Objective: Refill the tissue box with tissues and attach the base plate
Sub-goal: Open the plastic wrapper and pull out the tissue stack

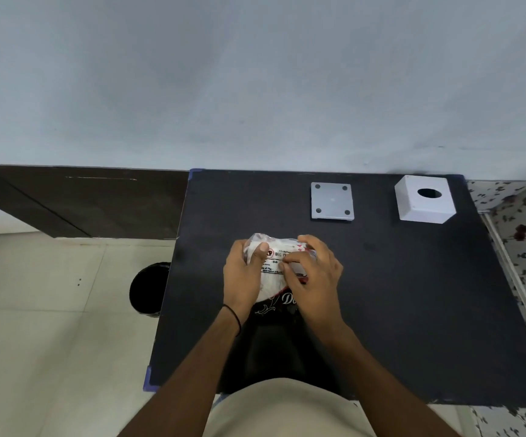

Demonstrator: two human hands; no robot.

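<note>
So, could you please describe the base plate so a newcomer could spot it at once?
On the black table, look along the far edge near the wall. The base plate lies flat there, left of the white tissue box: a thin grey square with four corner holes.

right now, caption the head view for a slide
Both hands, left and right, grip the tissue pack; base plate and tissue box wait.

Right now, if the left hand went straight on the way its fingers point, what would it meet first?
The left hand already grips the tissue pack. Beyond it probably lies bare black table, then perhaps the base plate; depth is unclear.
</note>
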